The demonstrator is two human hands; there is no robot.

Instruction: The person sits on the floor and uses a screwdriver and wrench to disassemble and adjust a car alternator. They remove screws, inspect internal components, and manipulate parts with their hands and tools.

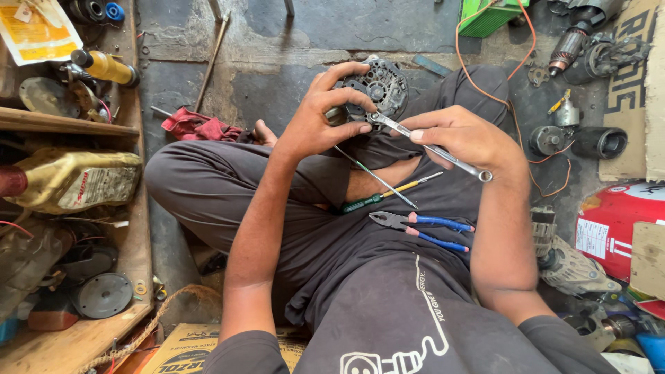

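Left hand (315, 121) grips the alternator (377, 90) over the lap; right hand (464, 138) pinches a wrench (429, 147) on it. Yellowish oil jug (73, 180) on the left shelf, red can (613, 221) on the floor's right edge.

My one head camera looks steeply down, close over my lap (388, 277) and the concrete floor (277, 55) beyond.

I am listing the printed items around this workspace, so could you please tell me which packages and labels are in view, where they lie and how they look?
Yellow paper packet: top left, flat, orange print.
Golden oil jug: left shelf, on its side.
Red canister: right edge, white label.
Cardboard box: bottom left, yellow and dark print.
Cardboard sheet: top right, dark lettering.
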